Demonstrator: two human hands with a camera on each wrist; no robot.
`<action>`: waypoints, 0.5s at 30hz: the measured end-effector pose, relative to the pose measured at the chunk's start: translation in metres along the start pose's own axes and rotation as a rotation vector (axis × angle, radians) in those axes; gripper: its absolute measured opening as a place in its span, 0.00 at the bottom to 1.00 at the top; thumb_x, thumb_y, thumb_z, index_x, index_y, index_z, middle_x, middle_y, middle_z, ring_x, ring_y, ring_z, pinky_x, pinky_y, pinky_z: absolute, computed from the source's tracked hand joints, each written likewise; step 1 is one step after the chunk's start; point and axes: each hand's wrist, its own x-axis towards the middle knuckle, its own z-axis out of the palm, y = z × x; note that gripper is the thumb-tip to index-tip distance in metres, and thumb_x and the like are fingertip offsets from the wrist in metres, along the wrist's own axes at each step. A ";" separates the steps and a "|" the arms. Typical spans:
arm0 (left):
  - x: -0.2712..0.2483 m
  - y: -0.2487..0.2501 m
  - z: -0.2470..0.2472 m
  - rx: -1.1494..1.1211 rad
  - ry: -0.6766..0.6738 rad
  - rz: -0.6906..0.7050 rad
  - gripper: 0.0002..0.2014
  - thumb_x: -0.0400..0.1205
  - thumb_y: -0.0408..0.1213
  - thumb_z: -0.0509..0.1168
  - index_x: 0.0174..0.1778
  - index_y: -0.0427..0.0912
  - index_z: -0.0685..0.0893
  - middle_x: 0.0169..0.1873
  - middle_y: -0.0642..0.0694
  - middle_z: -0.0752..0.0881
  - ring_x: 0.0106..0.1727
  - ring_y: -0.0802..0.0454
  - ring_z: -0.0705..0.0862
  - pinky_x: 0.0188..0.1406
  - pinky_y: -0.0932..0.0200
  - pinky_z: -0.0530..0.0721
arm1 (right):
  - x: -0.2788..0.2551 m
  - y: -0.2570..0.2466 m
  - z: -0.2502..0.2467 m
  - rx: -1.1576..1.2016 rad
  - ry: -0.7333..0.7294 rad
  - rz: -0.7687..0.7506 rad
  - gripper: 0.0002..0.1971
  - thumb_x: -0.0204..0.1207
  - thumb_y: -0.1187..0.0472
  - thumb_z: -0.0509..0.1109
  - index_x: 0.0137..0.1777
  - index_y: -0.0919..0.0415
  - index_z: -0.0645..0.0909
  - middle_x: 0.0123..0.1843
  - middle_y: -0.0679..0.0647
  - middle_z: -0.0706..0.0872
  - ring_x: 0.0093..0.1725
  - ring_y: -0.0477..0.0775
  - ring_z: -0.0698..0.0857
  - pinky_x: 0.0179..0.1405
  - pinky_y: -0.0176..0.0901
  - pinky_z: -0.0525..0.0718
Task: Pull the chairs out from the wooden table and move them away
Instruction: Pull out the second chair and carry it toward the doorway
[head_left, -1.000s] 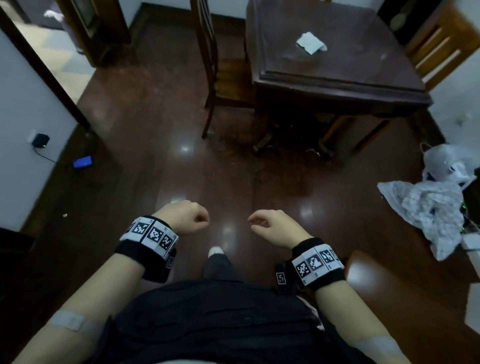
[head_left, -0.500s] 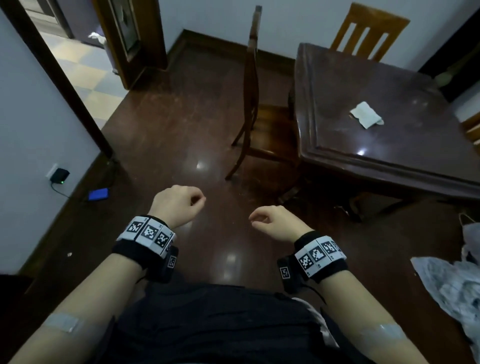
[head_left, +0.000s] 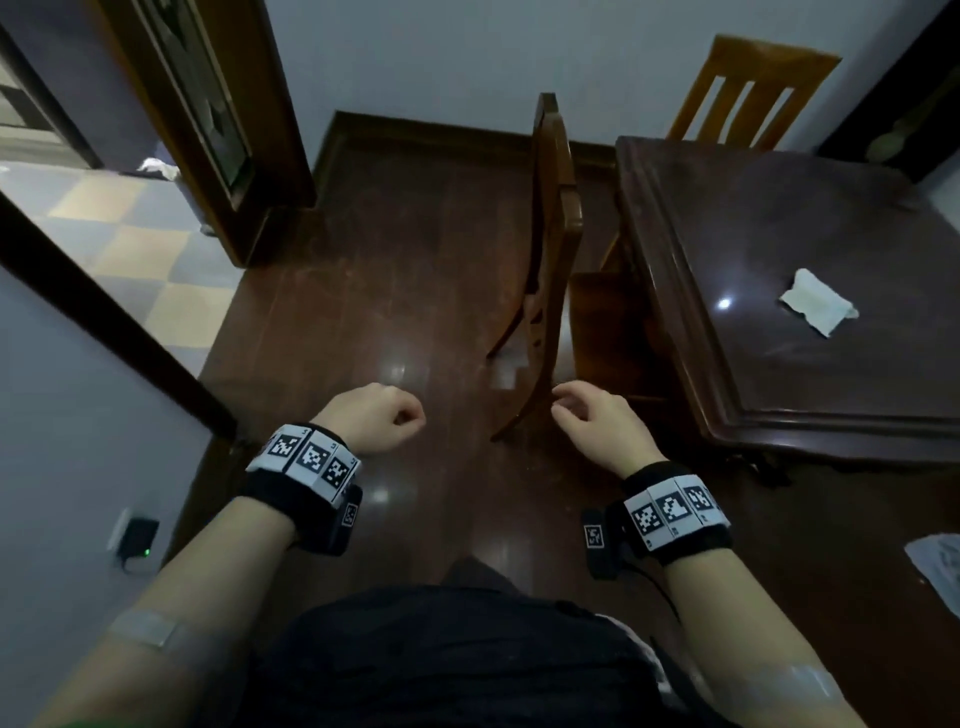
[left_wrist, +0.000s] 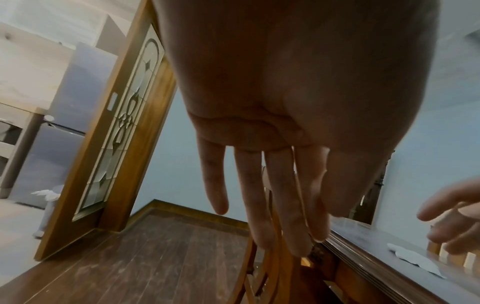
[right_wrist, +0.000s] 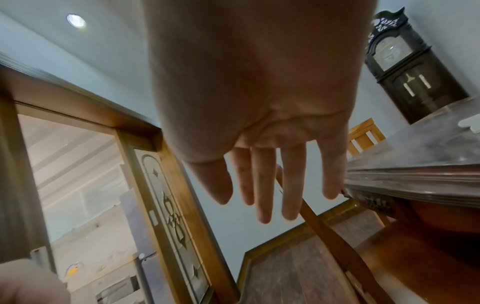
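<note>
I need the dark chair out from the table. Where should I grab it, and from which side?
Probably its top rail, from behind: the dark chair stands upright with its seat tucked under the table, back facing the open floor. Both the left hand and right hand are free.

A chair (head_left: 553, 244) stands left of the table (head_left: 779, 364), another chair (head_left: 748, 88) behind it.

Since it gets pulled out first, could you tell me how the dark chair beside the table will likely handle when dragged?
The dark chair looks solid wood, so probably stiff and fairly heavy. Its tall, narrow back may tip it if pulled high. The glossy floor should let it slide.
</note>
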 end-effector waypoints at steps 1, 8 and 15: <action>0.017 -0.011 -0.012 0.002 -0.011 0.014 0.10 0.83 0.47 0.61 0.53 0.55 0.87 0.52 0.55 0.88 0.54 0.51 0.85 0.53 0.49 0.84 | 0.017 -0.004 -0.004 0.007 0.021 0.014 0.20 0.80 0.49 0.64 0.72 0.49 0.74 0.65 0.47 0.84 0.67 0.52 0.80 0.64 0.56 0.81; 0.156 -0.059 -0.103 0.055 0.083 0.050 0.10 0.84 0.46 0.61 0.53 0.54 0.86 0.50 0.53 0.88 0.50 0.51 0.85 0.45 0.52 0.83 | 0.155 -0.034 -0.053 0.071 0.371 -0.049 0.28 0.80 0.54 0.67 0.79 0.57 0.65 0.77 0.54 0.72 0.77 0.54 0.69 0.75 0.50 0.68; 0.296 -0.060 -0.195 0.077 0.148 0.192 0.15 0.82 0.46 0.61 0.65 0.57 0.81 0.62 0.54 0.85 0.62 0.50 0.82 0.59 0.51 0.82 | 0.275 -0.062 -0.099 0.067 0.509 -0.260 0.24 0.79 0.60 0.68 0.75 0.58 0.71 0.72 0.53 0.78 0.73 0.50 0.74 0.72 0.52 0.76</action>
